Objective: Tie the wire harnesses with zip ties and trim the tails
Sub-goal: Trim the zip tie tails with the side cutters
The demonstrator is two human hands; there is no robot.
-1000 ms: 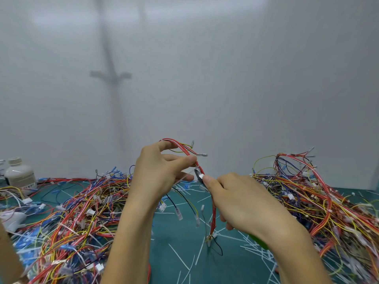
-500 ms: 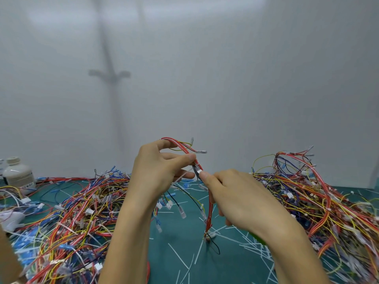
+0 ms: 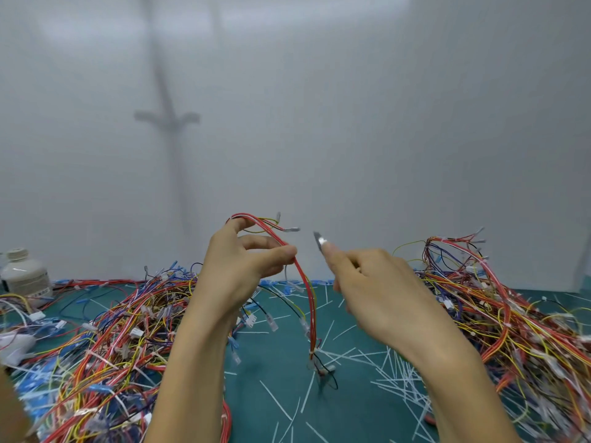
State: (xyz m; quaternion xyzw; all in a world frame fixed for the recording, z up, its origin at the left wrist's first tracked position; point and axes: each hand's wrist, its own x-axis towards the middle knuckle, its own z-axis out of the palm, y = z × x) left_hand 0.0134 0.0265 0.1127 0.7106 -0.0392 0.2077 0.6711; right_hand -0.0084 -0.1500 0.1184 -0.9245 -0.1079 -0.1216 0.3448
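Hanging from left grip (image 3: pixel 236 266): wire harness (image 3: pixel 309 292); right grip (image 3: pixel 383 292) holding cutter (image 3: pixel 318 239) beside, apart.

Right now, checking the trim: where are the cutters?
Head view, centre: the cutters poke from the right hand, just right of the harness the left hand holds, apart from it.

Red harness (image 3: pixel 303 282) hangs arched; cutter blade (image 3: pixel 318 240) just beside, apart.

Head-worn view; forward, near hands (image 3: pixel 377 289)
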